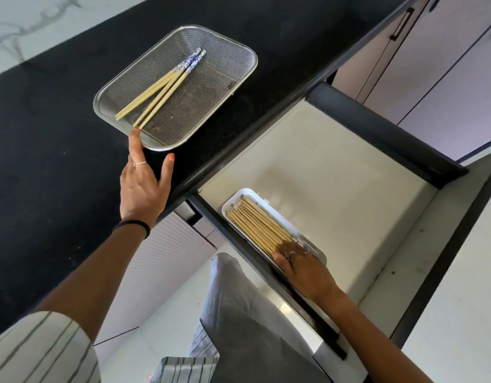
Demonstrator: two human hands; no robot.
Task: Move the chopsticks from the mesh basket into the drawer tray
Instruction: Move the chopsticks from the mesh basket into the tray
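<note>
A steel mesh basket [225, 76] sits on the black counter and holds several bamboo chopsticks [158, 92] with blue-and-white patterned tops. My left hand [143, 183] is open, its forefinger touching the basket's near rim right at the chopstick tips. In the open drawer lies a white tray [240, 195] filled with several plain bamboo chopsticks [256, 225] lying side by side. My right hand [305, 268] rests on the near end of those chopsticks, fingers spread flat over them and hiding their ends.
The black counter [59, 161] stretches left and behind the basket. The pale drawer floor [321, 172] is bare beyond the tray, framed by dark drawer walls [382, 131]. Cabinet doors with handles stand at the upper right. My grey trouser leg is below.
</note>
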